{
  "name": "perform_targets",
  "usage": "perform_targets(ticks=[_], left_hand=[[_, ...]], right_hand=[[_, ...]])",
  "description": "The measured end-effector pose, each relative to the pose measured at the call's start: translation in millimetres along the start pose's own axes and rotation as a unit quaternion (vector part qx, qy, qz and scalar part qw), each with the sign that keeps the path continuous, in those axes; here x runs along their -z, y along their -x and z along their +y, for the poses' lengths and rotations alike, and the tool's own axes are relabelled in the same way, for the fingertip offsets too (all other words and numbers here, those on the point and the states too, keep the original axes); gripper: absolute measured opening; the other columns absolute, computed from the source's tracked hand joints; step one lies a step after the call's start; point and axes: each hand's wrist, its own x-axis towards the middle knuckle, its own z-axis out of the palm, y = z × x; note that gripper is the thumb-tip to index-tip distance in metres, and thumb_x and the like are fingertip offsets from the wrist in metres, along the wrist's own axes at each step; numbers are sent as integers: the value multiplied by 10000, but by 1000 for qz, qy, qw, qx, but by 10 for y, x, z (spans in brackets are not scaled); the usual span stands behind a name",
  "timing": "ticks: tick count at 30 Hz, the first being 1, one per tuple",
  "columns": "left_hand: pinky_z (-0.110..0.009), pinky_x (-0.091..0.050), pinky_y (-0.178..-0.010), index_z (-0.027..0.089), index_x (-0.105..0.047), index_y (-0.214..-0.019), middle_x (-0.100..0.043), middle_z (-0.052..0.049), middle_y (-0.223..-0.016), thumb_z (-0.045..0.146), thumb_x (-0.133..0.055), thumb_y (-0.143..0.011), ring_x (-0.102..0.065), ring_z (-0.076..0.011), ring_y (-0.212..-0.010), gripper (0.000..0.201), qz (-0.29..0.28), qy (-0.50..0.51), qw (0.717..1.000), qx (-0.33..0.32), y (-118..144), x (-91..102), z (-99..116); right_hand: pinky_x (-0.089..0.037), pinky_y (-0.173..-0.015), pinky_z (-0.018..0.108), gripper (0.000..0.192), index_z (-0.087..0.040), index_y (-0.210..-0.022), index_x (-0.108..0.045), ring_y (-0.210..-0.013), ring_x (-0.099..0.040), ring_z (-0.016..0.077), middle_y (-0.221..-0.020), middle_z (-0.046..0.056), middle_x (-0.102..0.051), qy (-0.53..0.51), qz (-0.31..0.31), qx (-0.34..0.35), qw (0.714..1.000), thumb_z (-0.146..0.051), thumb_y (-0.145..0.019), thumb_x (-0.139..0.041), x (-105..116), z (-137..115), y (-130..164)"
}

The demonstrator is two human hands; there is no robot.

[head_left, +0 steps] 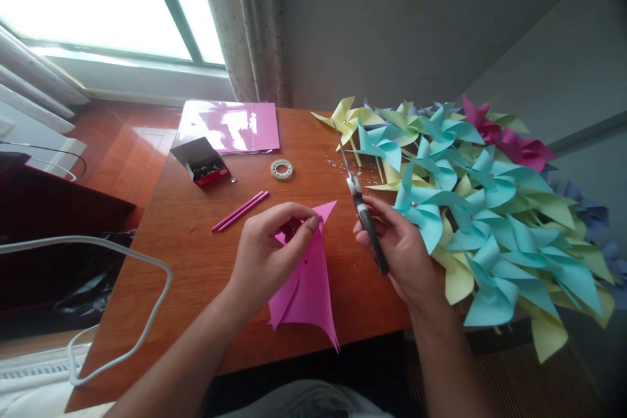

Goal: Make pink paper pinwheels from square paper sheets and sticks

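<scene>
I see a reddish wooden table (pixel 206 274) carrying a stack of pink paper sheets (pixel 230 125) at the far edge, an open small box (pixel 202 160) just beside it, a tape roll (pixel 281 169), two pink sticks (pixel 240 210) lying together, and a big heap of paper pinwheels (pixel 480 209) covering its right side.

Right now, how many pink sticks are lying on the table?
2: the pink sticks lie side by side, touching, on the table, left of the left hand. Others may hide under the pinwheels.
</scene>
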Motion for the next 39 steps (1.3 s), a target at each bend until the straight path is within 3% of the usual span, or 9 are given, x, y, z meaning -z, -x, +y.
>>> perform_targets(ticks=[3, 9, 16, 39], left_hand=[[-268, -479, -614, 169, -717, -822, -705, -28, -749, 225, -651, -902, -628, -162, -689, 118, -8, 14, 1000, 3, 3, 6, 17], [-265, -482, -609, 174, -756, -908, -718, -35, -774, 220, -666, -897, -645, -165, -693, 102, -17, 43, 999, -10, 12, 6, -3], [-254, -483, -632, 179, -748, -865, -715, -25, -764, 146, -621, -897, -635, -156, -702, 135, -36, 37, 998, -43, -7, 6, 0], [-253, -483, -648, 163, -738, -805, -727, -30, -769, 84, -618, -859, -638, -147, -697, 153, -44, 17, 996, -75, -22, -11, 34]], right_hand=[[-611, -717, 305, 538, -265, -1251, -665, -875, -687, 191, -1053, 52, -692, -7, -63, -7, 998, -313, -741, -829, 143, -42, 104], [-587, -828, 321, 523, -285, -1282, -664, -997, -653, 211, -1132, 57, -647, 175, -120, 65, 975, -214, -783, -800, 346, -98, 243], [-565, -884, 309, 527, -303, -1307, -642, -1055, -643, 215, -1163, 46, -640, 256, -123, 97, 954, -160, -810, -741, 460, -132, 277], [-551, -886, 295, 562, -306, -1328, -626, -1041, -644, 203, -1164, 39, -645, 287, -129, 109, 943, -135, -803, -732, 491, -172, 288]])
